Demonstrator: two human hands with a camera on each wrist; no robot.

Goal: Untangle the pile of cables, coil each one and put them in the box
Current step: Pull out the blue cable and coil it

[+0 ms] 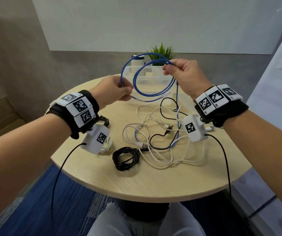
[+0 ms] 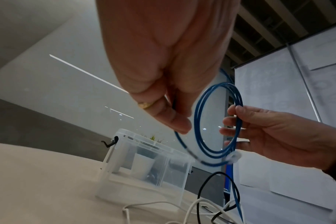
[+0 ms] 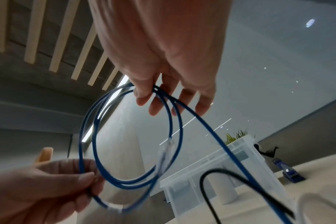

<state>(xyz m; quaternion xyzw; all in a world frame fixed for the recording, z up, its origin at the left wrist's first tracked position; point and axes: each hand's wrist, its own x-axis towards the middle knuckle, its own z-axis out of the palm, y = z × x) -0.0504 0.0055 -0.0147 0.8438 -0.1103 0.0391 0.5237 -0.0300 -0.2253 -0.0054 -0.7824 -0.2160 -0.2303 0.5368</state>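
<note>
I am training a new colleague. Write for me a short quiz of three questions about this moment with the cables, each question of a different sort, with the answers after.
1. True or false: the blue cable is wholly free of the pile on the table.
2. Which hand holds the gathered loops at the top? A) left hand B) right hand
3. Fill in: the coiled black cable lies on the ____, not in the clear box.

Key:
1. False; one blue strand runs down into the tangled white cables.
2. B
3. table
</note>
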